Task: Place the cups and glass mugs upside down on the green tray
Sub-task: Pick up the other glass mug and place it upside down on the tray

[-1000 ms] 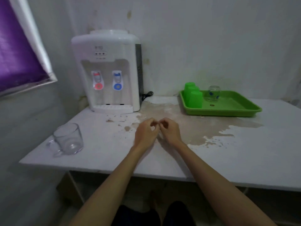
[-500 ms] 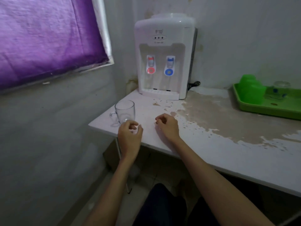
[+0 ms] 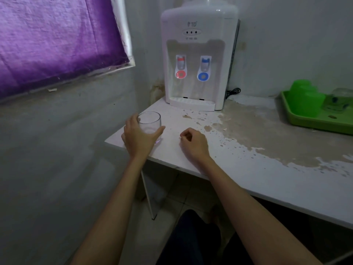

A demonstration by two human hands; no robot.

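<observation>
On the green tray (image 3: 317, 122) at the far right we already see green cups (image 3: 305, 98) upside down and a small glass (image 3: 337, 101) beside them, so we judge the task mostly done, with the glass mug (image 3: 150, 124) left to carry over and invert. Our left hand (image 3: 140, 136) wraps that upright mug near the worktop (image 3: 238, 165)'s left corner edge, while our right hand (image 3: 193, 141) rests loosely curled and empty. The worktop between mug and tray lies open, with only the water dispenser (image 3: 198, 54) standing farther back.

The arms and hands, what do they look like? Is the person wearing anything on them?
Both arms are bare right down to the picture's bottom edge, with no sleeves showing. The left hand and right hand wear no gloves, rings, watch or bracelet that can be seen.
</observation>
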